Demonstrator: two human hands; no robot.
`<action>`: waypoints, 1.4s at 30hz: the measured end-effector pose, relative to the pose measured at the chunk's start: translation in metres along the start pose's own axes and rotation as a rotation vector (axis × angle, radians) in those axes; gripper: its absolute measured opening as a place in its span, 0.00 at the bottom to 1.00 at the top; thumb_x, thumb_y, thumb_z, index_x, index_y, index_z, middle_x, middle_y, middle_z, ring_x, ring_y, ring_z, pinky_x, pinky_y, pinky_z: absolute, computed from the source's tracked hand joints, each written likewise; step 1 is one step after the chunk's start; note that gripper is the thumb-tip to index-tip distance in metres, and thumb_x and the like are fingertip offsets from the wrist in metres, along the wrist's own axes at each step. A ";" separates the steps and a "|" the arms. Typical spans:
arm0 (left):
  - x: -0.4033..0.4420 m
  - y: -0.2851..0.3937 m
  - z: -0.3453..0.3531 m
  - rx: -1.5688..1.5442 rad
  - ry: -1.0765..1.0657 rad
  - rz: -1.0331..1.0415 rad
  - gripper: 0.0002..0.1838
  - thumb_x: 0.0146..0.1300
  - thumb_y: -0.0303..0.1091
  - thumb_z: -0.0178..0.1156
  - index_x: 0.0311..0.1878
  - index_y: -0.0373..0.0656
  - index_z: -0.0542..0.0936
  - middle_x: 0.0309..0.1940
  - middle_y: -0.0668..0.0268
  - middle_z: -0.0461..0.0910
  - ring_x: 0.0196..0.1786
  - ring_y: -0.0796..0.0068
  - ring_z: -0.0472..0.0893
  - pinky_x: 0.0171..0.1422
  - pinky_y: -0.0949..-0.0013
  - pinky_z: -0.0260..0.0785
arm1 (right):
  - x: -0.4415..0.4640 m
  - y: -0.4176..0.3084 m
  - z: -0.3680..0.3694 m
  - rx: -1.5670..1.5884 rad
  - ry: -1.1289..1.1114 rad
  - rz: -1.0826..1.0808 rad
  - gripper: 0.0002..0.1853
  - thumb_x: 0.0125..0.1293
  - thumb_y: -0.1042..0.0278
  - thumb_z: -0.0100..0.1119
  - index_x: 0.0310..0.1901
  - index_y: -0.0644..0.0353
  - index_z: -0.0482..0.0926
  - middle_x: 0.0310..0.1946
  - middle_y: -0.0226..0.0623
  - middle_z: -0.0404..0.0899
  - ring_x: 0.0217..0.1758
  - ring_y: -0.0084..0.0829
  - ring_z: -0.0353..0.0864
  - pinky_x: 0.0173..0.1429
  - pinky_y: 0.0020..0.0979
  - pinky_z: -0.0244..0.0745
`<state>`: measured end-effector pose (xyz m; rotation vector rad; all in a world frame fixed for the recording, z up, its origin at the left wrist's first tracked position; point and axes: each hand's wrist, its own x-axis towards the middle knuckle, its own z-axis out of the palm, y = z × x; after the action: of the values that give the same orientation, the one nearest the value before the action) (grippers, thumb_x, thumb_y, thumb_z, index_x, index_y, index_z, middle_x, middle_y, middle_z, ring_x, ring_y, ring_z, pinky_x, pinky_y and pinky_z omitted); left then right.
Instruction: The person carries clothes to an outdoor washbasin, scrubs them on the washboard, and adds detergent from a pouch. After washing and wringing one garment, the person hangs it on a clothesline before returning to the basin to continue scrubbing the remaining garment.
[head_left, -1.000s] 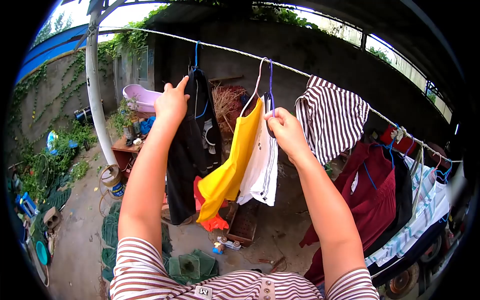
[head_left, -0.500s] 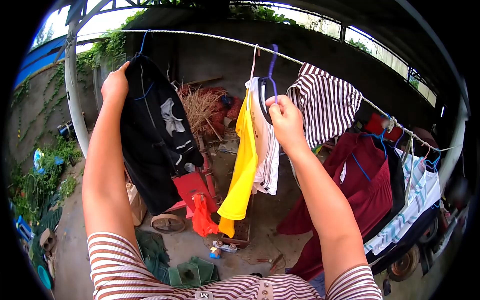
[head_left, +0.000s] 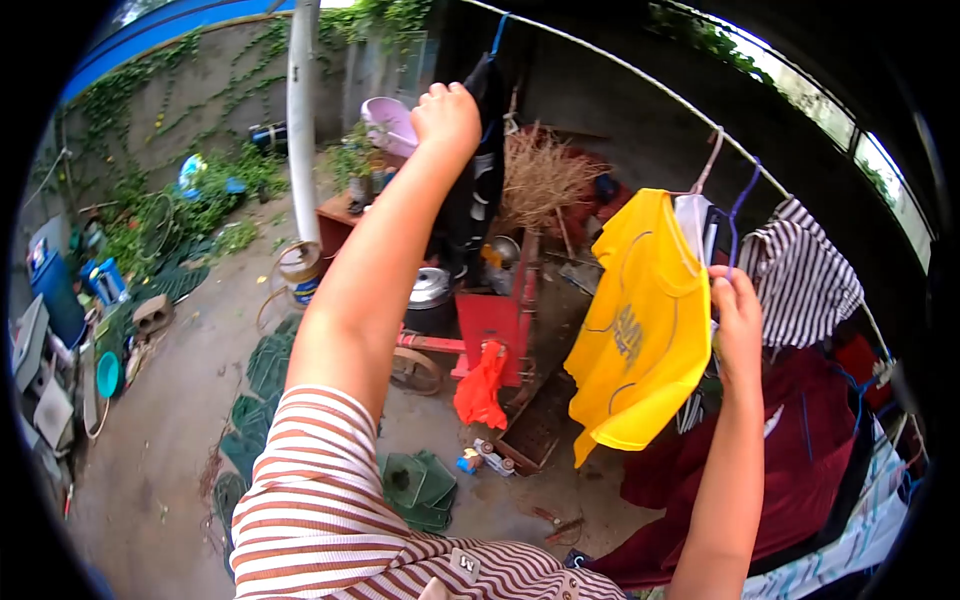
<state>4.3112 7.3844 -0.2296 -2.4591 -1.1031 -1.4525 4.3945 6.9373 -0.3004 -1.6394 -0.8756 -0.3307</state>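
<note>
My left hand (head_left: 447, 122) is raised and closed at the upper edge of a black jacket (head_left: 478, 175), now seen nearly edge-on. The jacket hangs from a blue hanger (head_left: 499, 36) on the rope line (head_left: 640, 72); my fingertips are partly hidden. My right hand (head_left: 738, 335) pinches the lower part of a purple hanger (head_left: 742, 205) hooked over the rope. Just left of it, a yellow T-shirt (head_left: 645, 320) hangs from a pinkish hanger (head_left: 712, 160), its printed front showing. A white garment (head_left: 692, 222) is mostly hidden behind the yellow one.
Further along the line hang a striped shirt (head_left: 805, 275), a maroon garment (head_left: 770, 450) and a checked cloth (head_left: 860, 520). Below are a red cart (head_left: 490, 330), an orange-red bag (head_left: 482, 390), a toy (head_left: 485, 458) and green netting (head_left: 420, 488). A white post (head_left: 301, 130) stands left.
My view has turned left and down. The yellow T-shirt has swung round from edge-on to show its front. The black jacket has turned from broadside to nearly edge-on beside my left hand.
</note>
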 end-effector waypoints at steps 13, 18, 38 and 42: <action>-0.340 -0.130 -0.082 -0.484 -0.148 0.138 0.30 0.65 0.32 0.68 0.70 0.42 0.72 0.56 0.50 0.75 0.60 0.46 0.76 0.66 0.53 0.71 | -0.266 0.015 -0.015 0.048 0.159 -0.083 0.16 0.77 0.73 0.50 0.63 0.64 0.73 0.45 0.35 0.78 0.36 0.18 0.74 0.37 0.20 0.71; -0.638 -0.288 -0.144 -0.328 -0.636 -0.445 0.22 0.66 0.38 0.66 0.61 0.41 0.82 0.46 0.52 0.85 0.49 0.53 0.85 0.56 0.56 0.77 | -0.433 0.093 0.023 0.236 -0.198 0.535 0.10 0.78 0.74 0.50 0.56 0.64 0.76 0.34 0.33 0.81 0.27 0.17 0.74 0.32 0.20 0.71; -0.749 -0.449 -0.493 -0.244 -0.576 -0.911 0.20 0.71 0.35 0.63 0.64 0.43 0.81 0.51 0.51 0.85 0.51 0.58 0.86 0.57 0.61 0.77 | -0.582 0.011 0.288 0.234 -1.087 0.487 0.09 0.76 0.75 0.52 0.50 0.62 0.83 0.32 0.31 0.85 0.29 0.20 0.79 0.35 0.24 0.76; -0.760 -0.491 -0.566 -0.151 -0.437 -0.984 0.18 0.71 0.34 0.63 0.63 0.44 0.82 0.48 0.55 0.85 0.49 0.60 0.86 0.57 0.62 0.77 | -0.609 -0.060 0.387 0.248 -1.197 0.482 0.09 0.77 0.73 0.53 0.50 0.59 0.83 0.33 0.29 0.85 0.29 0.16 0.77 0.33 0.22 0.74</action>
<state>3.3731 7.1069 -0.6566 -2.4822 -2.6350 -1.1347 3.8472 7.0796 -0.7526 -1.6746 -1.2392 1.1654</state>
